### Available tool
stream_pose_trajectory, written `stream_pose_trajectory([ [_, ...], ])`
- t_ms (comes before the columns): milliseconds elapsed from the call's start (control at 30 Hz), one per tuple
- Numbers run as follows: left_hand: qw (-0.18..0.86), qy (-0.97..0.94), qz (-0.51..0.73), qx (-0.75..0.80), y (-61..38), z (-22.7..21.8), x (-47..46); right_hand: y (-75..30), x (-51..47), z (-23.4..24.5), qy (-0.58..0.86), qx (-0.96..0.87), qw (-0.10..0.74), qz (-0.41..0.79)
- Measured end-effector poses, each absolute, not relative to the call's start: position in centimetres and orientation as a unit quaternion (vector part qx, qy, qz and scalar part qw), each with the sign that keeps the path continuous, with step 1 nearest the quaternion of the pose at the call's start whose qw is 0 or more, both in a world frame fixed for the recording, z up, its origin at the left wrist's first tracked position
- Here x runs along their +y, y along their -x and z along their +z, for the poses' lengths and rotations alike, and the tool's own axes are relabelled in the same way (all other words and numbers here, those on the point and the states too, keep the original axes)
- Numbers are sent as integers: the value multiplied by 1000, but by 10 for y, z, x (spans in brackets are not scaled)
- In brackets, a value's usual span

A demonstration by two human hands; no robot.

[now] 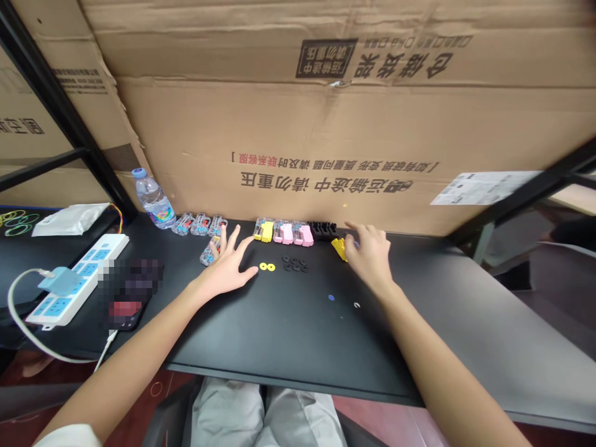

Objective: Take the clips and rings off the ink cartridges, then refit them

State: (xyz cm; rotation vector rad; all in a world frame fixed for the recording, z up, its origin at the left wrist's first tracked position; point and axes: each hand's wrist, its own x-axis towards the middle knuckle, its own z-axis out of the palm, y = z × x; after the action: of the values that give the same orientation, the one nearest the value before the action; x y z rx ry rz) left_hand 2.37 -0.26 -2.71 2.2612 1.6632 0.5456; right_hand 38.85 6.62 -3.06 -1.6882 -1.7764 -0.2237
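Note:
My left hand [227, 266] is over the table with its fingers spread, holding nothing I can see. By its fingertips is a clear plastic piece [208, 253] with coloured parts inside, partly covered by the hand. My right hand [372, 254] is at the back right, its index finger stretched out and its thumb beside a yellow plastic part [339, 249]. Its other fingers are partly hidden. Between the hands lie two yellow rings [267, 267] and several black rings [295, 264]. Behind them stand a yellow-and-clear piece [264, 230], pink-and-clear pieces [303, 234] and black parts [325, 230].
Three clear pieces [200, 224] stand beside a water bottle [153, 197] against the cardboard [344, 124]. A power strip [79, 279] and a phone [135, 298] lie at left. A blue disc [331, 297] and a small white ring [357, 305] lie nearer me.

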Motion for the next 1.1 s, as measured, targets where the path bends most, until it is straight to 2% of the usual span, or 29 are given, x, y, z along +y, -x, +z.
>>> stream_pose_trajectory([
  [333, 182, -800, 237, 521, -15, -21, 5, -399, 67, -29, 671, -705, 226, -46],
  [400, 178, -802, 256, 509, -12, -22, 8, -398, 66, -27, 662, -701, 264, -29],
  [533, 146, -809, 305, 481, -12, -23, 10, -389, 63, -20, 628, -640, 444, 10],
  [600, 141, -815, 325, 459, -17, -20, 6, -375, 58, -18, 605, -603, 512, 85],
  [667, 159, -826, 327, 430, -24, -16, 0, -354, 47, -17, 561, -596, 534, 214],
  [733, 188, -840, 313, 401, -32, -12, -7, -328, 33, -17, 498, -608, 523, 330],
  [867, 228, -853, 286, 374, -44, -10, -17, -283, 2, -19, 429, -626, 473, 448],
  [1100, 212, -857, 276, 380, -46, -11, -18, -266, -14, -24, 399, -649, 423, 491],
])
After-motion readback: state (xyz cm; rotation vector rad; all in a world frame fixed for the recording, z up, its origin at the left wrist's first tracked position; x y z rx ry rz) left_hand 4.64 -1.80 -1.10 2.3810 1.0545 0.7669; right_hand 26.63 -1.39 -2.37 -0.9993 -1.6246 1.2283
